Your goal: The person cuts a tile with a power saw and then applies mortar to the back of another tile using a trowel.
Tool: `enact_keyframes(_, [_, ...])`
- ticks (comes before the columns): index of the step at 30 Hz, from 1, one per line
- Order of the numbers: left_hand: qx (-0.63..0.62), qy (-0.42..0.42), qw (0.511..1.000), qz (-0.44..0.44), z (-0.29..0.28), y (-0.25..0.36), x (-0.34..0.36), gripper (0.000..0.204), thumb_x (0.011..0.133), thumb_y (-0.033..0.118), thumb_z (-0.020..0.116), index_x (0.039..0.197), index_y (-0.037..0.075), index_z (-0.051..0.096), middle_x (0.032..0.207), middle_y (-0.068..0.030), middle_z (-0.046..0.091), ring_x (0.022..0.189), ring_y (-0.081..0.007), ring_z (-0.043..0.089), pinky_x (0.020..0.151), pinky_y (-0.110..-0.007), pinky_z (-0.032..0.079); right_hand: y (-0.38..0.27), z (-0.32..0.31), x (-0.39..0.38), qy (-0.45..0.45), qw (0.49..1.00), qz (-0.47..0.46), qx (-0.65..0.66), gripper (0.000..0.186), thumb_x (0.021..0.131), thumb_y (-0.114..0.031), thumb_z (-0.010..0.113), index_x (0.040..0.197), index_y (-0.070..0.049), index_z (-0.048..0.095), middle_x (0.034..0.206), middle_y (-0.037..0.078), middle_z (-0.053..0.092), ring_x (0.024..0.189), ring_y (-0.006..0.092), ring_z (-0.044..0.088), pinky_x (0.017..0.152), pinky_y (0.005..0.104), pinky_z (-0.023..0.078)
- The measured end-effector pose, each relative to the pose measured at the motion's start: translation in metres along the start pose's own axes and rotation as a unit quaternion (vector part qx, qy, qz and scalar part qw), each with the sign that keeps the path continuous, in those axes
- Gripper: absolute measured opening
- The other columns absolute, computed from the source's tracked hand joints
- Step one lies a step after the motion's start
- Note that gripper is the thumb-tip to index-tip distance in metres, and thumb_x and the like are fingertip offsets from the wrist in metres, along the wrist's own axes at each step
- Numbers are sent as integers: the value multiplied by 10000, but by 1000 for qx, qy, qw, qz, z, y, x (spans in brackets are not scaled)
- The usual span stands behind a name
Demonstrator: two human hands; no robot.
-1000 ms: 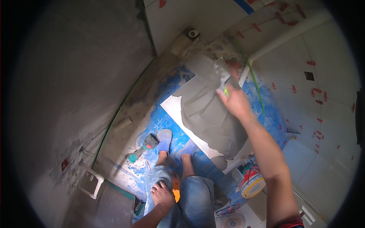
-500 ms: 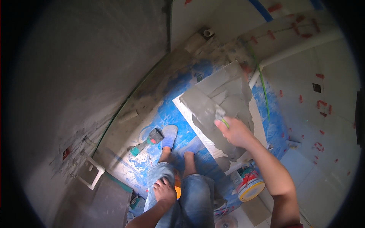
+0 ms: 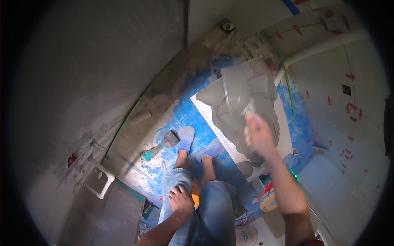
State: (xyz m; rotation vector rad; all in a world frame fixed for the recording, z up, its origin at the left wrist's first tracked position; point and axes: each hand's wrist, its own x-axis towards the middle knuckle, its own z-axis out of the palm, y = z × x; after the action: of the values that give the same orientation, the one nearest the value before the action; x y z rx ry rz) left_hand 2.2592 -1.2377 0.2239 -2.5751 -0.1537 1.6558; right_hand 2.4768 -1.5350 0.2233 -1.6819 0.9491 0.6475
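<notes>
My right hand (image 3: 261, 137) is closed round the green handle of a trowel (image 3: 249, 110), smeared by motion. Its blade is hard to make out against the grey mortar (image 3: 230, 107) it works over. That mortar lies in a thick, uneven layer on a large white tile (image 3: 208, 116), whose ridged surface shows along the near left and right edges. My left hand (image 3: 180, 199) rests on my left knee, fingers lying loosely over the denim, holding nothing.
A cordless power tool (image 3: 162, 144) lies left of my feet on the blue-stained floor. Right of my legs stands a bucket (image 3: 269, 201) with a yellow rim. A white pipe bracket (image 3: 107, 184) juts from the left wall; a green cable (image 3: 290, 88) runs beyond the tile.
My right hand and the trowel have moved up and to the right over the tile. Mortar now covers more of the tile's far end. My left hand stays on the knee.
</notes>
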Motion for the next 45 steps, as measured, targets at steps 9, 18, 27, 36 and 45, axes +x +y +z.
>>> enact_keyframes(9, [-7, 4, 997, 74, 19, -5, 10, 570, 877, 323, 580, 1326, -7, 462, 1206, -231, 515, 1146, -392, 510, 974, -453, 419, 56, 16, -61, 94, 946, -92, -296, 373, 989, -368, 482, 1027, -3, 548, 868, 286, 649, 854, 501, 605, 747, 528, 490])
enact_keyframes(18, [58, -1, 998, 37, -6, 4, 8, 543, 883, 284, 563, 1333, 2, 453, 1219, -228, 506, 1135, -383, 528, 974, -449, 425, 151, 5, -88, 197, 878, -134, -415, 384, 994, -430, 513, 1010, -46, 526, 649, 65, 565, 490, 146, 540, 486, 325, 464])
enact_keyframes(27, [84, -19, 995, 44, -16, -2, 7, 484, 906, 293, 533, 1287, 0, 474, 1202, -220, 510, 1124, -380, 542, 968, -427, 436, 156, -5, -148, 143, 963, 99, -206, 430, 998, -395, 474, 1151, 0, 552, 936, 291, 642, 861, 477, 623, 758, 480, 513])
enact_keyframes(36, [127, -27, 989, 77, -28, 3, 12, 522, 917, 352, 542, 1299, 6, 460, 1202, -213, 504, 1136, -377, 540, 971, -426, 438, 151, 59, -153, 120, 899, 241, 345, 498, 975, -534, 486, 1070, -53, 577, 703, 106, 592, 525, 238, 580, 483, 384, 482])
enact_keyframes(45, [160, -29, 981, 101, -53, 4, 20, 582, 934, 389, 538, 1349, -7, 443, 1228, -212, 505, 1144, -387, 546, 969, -432, 445, 213, -6, -201, 197, 935, 171, -239, 493, 985, -462, 473, 1163, -10, 557, 901, 250, 668, 787, 424, 656, 715, 495, 520])
